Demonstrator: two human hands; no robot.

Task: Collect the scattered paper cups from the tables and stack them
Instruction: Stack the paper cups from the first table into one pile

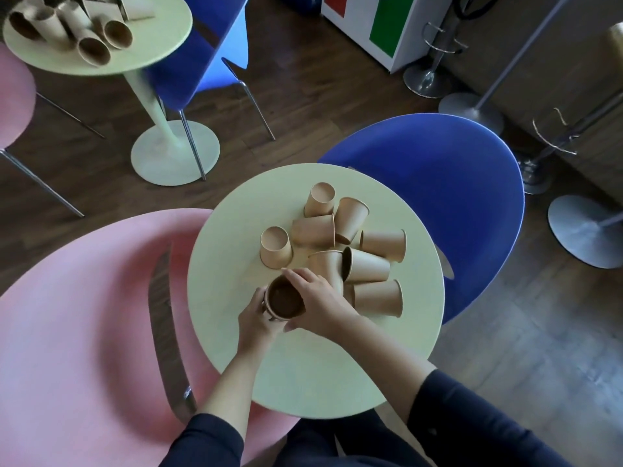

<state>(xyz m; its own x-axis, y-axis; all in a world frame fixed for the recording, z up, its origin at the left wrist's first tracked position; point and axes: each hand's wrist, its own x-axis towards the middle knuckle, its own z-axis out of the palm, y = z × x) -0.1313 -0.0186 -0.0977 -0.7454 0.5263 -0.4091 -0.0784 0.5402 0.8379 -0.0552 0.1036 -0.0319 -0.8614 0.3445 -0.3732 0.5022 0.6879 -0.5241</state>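
I'm gripping 1 upright paper cup (pixel 284 299) on the round surface (pixel 236 230) — my left fingers (pixel 258 310) wrapping its side, my right fingers (pixel 296 281) curling over its rim. Its dark inside looks empty — other cups (pixel 350 244) are lying tumbled just beyond.

A round, pale green table (pixel 303 372) stands close by. Brown paper cups (pixel 347 244) lie on it in a messy bunch near the far side. 2 stand upside down. The rest lie tipped on their sides, touching and leaning on each other. The near half of the top is bare. A second round green table (pixel 161 38) stands far off at the top left. It has more brown cups (pixel 92 48) lying on their sides, bunched together.
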